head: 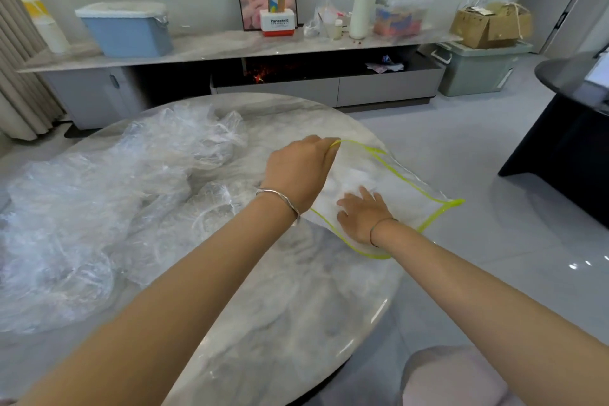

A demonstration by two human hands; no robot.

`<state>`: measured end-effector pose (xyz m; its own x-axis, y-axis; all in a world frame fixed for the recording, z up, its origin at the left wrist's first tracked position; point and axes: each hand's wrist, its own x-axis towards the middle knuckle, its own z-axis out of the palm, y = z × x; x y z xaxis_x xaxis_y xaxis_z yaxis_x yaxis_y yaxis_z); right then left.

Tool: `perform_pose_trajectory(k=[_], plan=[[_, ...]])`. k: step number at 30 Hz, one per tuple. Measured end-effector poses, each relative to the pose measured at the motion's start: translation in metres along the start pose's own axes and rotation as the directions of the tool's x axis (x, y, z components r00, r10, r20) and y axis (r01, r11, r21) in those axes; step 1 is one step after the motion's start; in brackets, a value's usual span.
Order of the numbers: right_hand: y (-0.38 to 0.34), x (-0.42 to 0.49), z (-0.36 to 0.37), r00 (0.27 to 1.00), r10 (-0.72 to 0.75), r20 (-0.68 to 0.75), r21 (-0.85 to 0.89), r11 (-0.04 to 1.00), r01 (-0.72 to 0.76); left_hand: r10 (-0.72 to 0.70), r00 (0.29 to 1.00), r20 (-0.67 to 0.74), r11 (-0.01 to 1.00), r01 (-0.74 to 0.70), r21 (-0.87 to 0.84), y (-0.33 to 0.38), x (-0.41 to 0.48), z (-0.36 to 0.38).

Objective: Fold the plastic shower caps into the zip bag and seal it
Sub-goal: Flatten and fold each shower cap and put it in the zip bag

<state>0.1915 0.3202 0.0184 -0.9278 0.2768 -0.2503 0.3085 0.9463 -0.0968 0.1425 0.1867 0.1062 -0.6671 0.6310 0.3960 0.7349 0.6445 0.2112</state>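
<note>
head view: left hand pinches the zip bag mouth at the surface edge, right hand flat on it, fingers straight. i would press air out slowly; loose shower caps lie left.

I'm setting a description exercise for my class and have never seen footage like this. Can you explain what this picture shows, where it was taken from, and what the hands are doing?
There is no machine here: a person works with two bare hands. The one picture comes from a camera worn on the head, looking forward and down. On the round marble table lies a heap of clear plastic shower caps. The left hand pinches the yellow-green rim of a clear zip bag. The right hand lies flat, fingers spread, at the bag; whether on it or inside it, I cannot tell.
</note>
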Motion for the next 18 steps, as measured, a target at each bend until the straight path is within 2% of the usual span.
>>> perform_pose_trajectory(k=[1,3,5,8,12,15,18], plan=[[0.002,0.005,0.002,0.999,0.02,0.031,-0.075,0.997,-0.017,0.003,1.0,-0.028,1.0,-0.003,0.006,0.001,0.0,-0.005],[0.007,0.014,0.004,0.998,0.051,0.03,-0.113,0.992,-0.047,0.015,0.998,-0.056,1.0,-0.014,0.018,0.002,0.0,-0.012],[0.01,0.022,0.003,0.997,0.075,-0.001,-0.05,0.996,-0.075,0.026,0.998,-0.05,0.999,-0.025,0.021,0.0,-0.003,-0.013],[0.009,0.026,-0.002,0.997,0.074,0.03,0.11,0.991,-0.077,0.007,1.0,-0.011,0.999,-0.007,0.037,-0.009,-0.006,-0.001],[-0.004,0.017,-0.001,0.998,-0.026,0.059,0.168,0.986,0.016,-0.078,0.985,0.156,0.992,0.06,0.113,-0.023,-0.003,0.03],[-0.008,0.004,0.006,0.993,-0.096,0.064,0.094,0.992,0.09,-0.086,0.948,0.308,0.996,0.079,0.035,-0.033,-0.001,0.053],[-0.009,-0.013,0.015,0.98,-0.166,0.112,0.123,0.981,0.152,-0.068,0.884,0.463,0.994,0.102,-0.048,-0.043,-0.01,0.071]])
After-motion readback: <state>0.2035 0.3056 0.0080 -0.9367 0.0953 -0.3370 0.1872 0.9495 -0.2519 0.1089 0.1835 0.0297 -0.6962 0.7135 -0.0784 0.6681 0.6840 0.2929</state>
